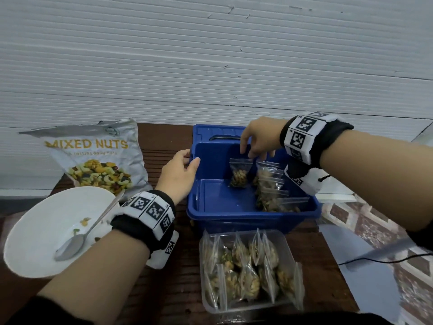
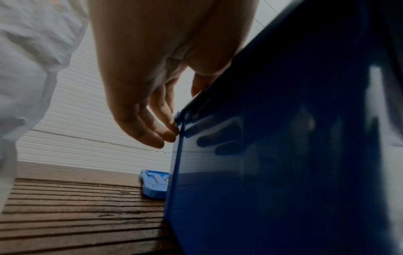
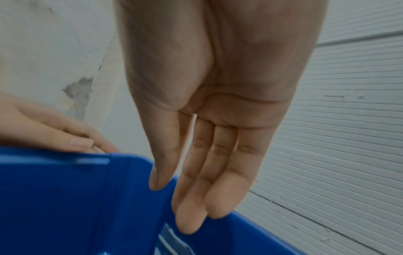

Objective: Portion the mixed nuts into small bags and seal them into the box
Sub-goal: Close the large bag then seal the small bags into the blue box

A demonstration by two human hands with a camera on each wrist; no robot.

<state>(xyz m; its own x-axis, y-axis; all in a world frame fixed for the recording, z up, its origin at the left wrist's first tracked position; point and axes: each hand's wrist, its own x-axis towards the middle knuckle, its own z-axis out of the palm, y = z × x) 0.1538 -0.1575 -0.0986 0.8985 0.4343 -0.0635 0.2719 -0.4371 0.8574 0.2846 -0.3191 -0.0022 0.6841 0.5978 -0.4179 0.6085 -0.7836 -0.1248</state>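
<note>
Gripping blue box (image 1: 246,215), left hand (image 1: 179,175); right hand (image 1: 260,137) above small bag (image 1: 239,173).

the open blue box (image 1: 220,202) has its lid (image 1: 203,133) flat behind it. 1 small zip bag (image 1: 239,175) of nuts stands upright by the far wall; other filled bags (image 1: 269,191) lean along the right wall. more bags pack a clear tray (image 1: 208,306) just in front. the mixed nuts pouch (image 1: 98,160) stands open, left.

White bowl (image 1: 42,221) left on slatted table (image 1: 164,141), spoon (image 1: 70,247) inside; ribbed wall (image 1: 210,55) behind.
</note>
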